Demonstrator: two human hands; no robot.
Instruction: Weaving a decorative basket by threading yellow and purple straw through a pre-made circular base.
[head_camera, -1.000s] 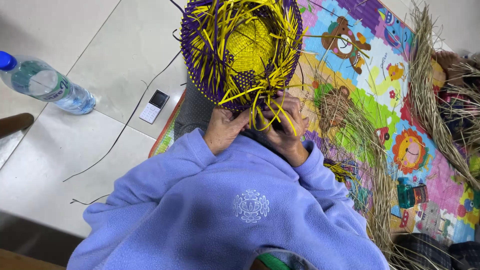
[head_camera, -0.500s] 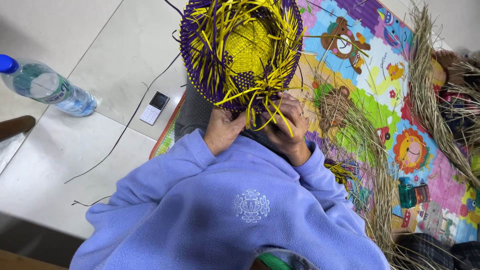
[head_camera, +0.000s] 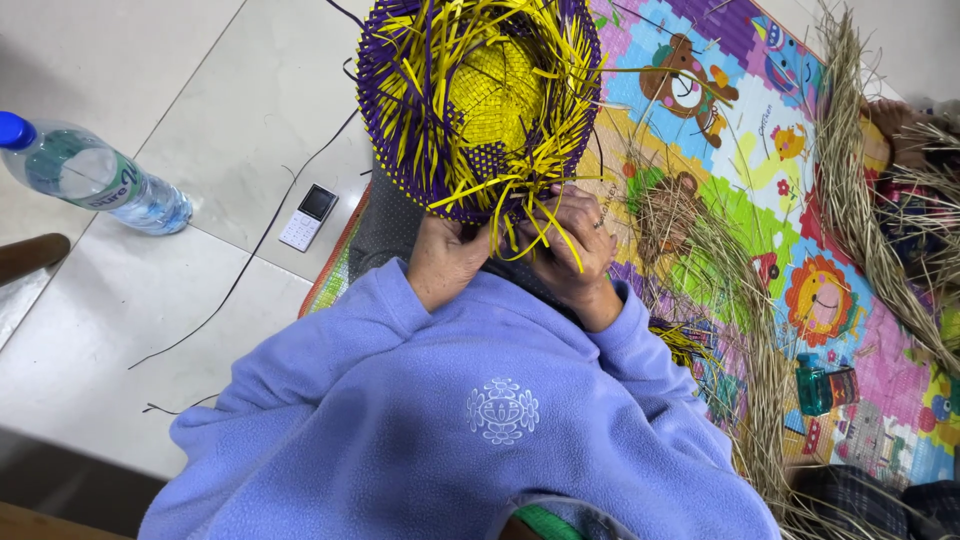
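Note:
A round woven basket (head_camera: 480, 100) of purple and yellow strips rests on my lap, its open side facing me, with loose yellow strip ends sticking out all around. My left hand (head_camera: 445, 258) grips the near rim of the basket from below. My right hand (head_camera: 572, 240), with a ring on one finger, pinches loose yellow strips (head_camera: 520, 215) at the same near rim. Both sleeves are of lilac fleece (head_camera: 450, 410).
A plastic water bottle (head_camera: 95, 178) lies on the pale tile floor at the left, a small white phone (head_camera: 309, 215) beside a thin dark strip (head_camera: 250, 255). A colourful play mat (head_camera: 800, 200) at the right holds bundles of dry straw (head_camera: 860, 190) and a small green bottle (head_camera: 815, 385).
The basket has turned a little in my hands and my fingers have shifted along the near rim. Both hands keep their hold.

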